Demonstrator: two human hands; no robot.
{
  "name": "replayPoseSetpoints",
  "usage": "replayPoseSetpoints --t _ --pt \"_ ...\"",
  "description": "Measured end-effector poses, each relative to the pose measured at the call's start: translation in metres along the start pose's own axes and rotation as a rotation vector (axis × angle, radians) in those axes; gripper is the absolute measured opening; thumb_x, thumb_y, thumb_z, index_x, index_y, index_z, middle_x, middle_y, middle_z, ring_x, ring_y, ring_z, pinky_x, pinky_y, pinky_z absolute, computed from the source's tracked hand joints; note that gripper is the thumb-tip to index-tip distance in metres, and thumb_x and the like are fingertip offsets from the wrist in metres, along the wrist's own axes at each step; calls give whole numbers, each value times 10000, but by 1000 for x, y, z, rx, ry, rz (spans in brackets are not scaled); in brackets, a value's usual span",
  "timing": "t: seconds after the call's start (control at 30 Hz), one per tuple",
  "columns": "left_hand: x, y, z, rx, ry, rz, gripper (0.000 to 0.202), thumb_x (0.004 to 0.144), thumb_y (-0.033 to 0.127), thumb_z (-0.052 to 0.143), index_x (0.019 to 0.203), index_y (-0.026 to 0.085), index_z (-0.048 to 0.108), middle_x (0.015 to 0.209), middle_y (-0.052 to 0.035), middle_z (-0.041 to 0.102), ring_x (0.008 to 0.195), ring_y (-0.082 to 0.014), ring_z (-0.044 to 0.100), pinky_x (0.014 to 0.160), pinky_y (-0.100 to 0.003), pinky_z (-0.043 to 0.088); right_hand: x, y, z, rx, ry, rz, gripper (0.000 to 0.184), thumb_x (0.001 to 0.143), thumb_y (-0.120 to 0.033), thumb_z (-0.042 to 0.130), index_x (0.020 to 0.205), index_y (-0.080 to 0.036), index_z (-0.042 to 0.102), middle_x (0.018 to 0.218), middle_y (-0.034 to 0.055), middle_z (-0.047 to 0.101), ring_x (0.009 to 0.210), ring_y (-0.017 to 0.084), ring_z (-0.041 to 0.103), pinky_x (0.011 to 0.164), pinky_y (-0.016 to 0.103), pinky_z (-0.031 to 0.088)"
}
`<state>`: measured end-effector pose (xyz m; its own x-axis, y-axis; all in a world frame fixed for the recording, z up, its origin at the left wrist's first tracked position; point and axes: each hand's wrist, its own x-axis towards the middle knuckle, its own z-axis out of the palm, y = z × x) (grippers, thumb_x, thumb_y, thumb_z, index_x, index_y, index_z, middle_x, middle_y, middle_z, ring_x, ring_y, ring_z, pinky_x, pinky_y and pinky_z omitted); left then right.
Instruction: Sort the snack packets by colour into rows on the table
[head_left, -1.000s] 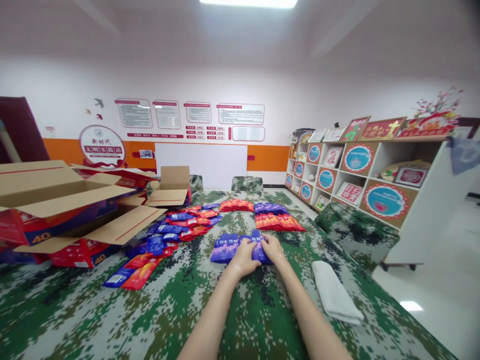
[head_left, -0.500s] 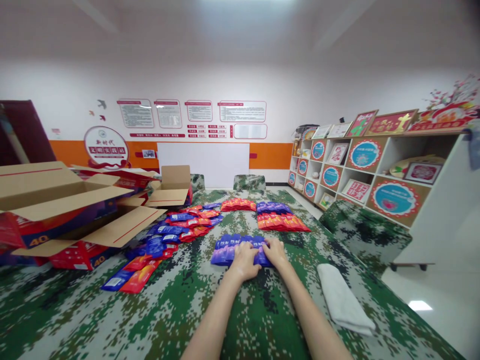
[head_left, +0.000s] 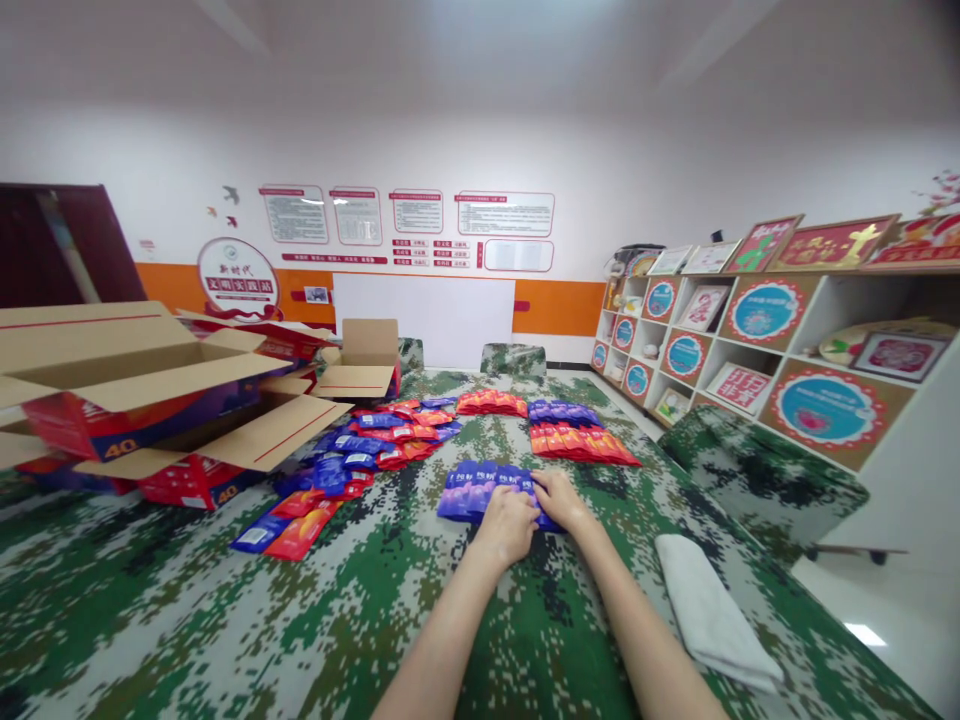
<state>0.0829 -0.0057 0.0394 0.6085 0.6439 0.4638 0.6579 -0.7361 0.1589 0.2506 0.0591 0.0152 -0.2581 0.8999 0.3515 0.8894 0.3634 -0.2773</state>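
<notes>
Head view: two bare hands work over a table (head_left: pixel 322 640) with a camouflage cover.
Left hand: the left hand (head_left: pixel 510 522) rests on the right part of the purple row, fingers bent and partly closed over it; whether it pinches a packet cannot be told.
Right hand: the right hand (head_left: pixel 561 500) touches the same row at its right end, fingers curled and thumb turned inward, close beside the left; how firmly it grips cannot be told.
Purple row: the purple row (head_left: pixel 469 490), overlapping packets lying on the table, runs under the hands and out to their left.
Beyond the hands: a red row (head_left: pixel 491 402) lies straight ahead; to its right, past the right hand, a dark purple row (head_left: pixel 564 412) with an orange row (head_left: pixel 581 442) just on the near side of it.
Left of the hands: a mixed pile (head_left: pixel 394 432) of red and blue packets, its near end a blue packet (head_left: pixel 262 531) beside a red packet (head_left: pixel 304 531).
Farther left: open boxes (head_left: pixel 67 430), stacked with flaps spread, and a small box (head_left: pixel 352 381) behind the pile.
Right of the hands: a folded white cloth (head_left: pixel 716 615), near the right forearm.
</notes>
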Motion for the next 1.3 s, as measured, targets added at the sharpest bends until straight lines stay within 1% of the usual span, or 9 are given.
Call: replayPoseSetpoints --t 0.33,0.5,0.63,0.73,0.9,1.0,1.1,1.2,1.3 --pt "-3 -1 -3 25 -37 -3 159 796 222 500 863 196 642 895 -47 626 927 -173 535 962 -371 300 7 10 7 -16 -72 -41 376 791 -220 397 1075 -164 637 1152 94 595 1070 203 548 968 324 352" --pt "-12 -1 -18 -45 -21 -48 204 760 203 520 948 201 600 1054 -56 562 1026 -198 484 947 -372 340 12 -12 -4 -9 -25 30 385 758 -172 416 1071 -158 640 1122 89 616 1056 199 556 945 300 378" --pt "-28 -19 -44 -89 84 -184 311 750 219 534 1060 212 552 1171 -65 464 1082 -223 430 939 -375 364 24 -58 -8 74 87 90 392 763 -178 410 1086 -149 630 1099 89 630 1040 199 563 932 289 387" --pt "-47 -45 -68 -80 156 -308 329 753 195 533 1082 207 524 1150 -69 451 1095 -225 403 965 -381 336 37 -105 -3 199 121 44 382 776 -200 396 1062 -146 643 1059 75 650 1017 191 576 922 290 396" --pt "-92 -98 -108 -5 187 -500 308 727 185 573 1024 206 492 1066 -55 473 1074 -214 417 937 -382 339 58 -186 20 397 88 -34 329 769 -201 424 967 -183 685 996 44 677 953 183 602 868 278 423" --pt "-123 -129 -127 80 191 -584 297 726 182 574 1009 201 485 1088 -60 484 1099 -215 419 939 -379 330 67 -229 39 498 43 -36 296 770 -229 449 928 -187 695 946 41 690 882 187 619 813 278 441" --pt "-151 -158 -139 172 169 -665 379 716 160 572 1080 198 472 1219 -83 444 1233 -236 318 997 -390 268 73 -266 62 592 -1 -44 270 755 -241 478 897 -183 700 894 36 699 817 182 622 767 267 445" --pt "-170 -183 -142 226 120 -679 506 698 147 577 1183 179 439 1300 -99 401 1305 -234 219 1048 -374 197 76 -294 87 663 -68 -70 241 731 -211 489 834 -173 704 785 24 704 728 168 616 716 253 449" --pt "-181 -200 -142 249 75 -659 504 709 133 550 1204 154 457 1276 -111 443 1268 -221 303 1062 -361 176 80 -312 111 691 -97 -71 223 711 -183 495 801 -174 699 746 22 701 709 168 613 711 260 453"
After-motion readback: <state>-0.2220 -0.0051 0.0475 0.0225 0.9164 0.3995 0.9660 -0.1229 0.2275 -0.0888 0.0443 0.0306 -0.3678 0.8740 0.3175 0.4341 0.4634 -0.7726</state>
